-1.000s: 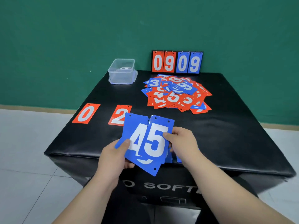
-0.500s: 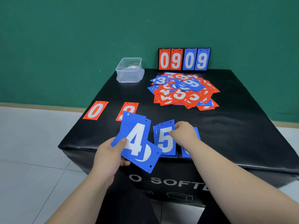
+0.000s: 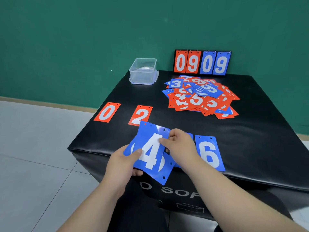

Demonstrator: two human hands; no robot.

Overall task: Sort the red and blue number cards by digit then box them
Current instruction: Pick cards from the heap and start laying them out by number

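Note:
My left hand (image 3: 122, 162) grips a small stack of blue cards, with the blue 4 card (image 3: 151, 148) on top and another blue card skewed beneath it. My right hand (image 3: 179, 145) pinches the right edge of the blue 4 card. A blue 6 card (image 3: 209, 153) lies flat near the front edge, and the blue cards to its left are mostly hidden under my right hand. A red 0 card (image 3: 107, 112) and a red 2 card (image 3: 140, 115) lie on the left. A mixed pile of red and blue cards (image 3: 200, 96) sits behind.
A clear plastic box (image 3: 143, 71) stands at the back left of the black padded table (image 3: 250, 131). A flip scoreboard (image 3: 202, 63) reading 0909 stands at the back edge against the green wall. Tiled floor lies to the left.
My right hand laid the blue 5 card down on the table, then came back to the blue 4 card in my left hand. The view shifted left.

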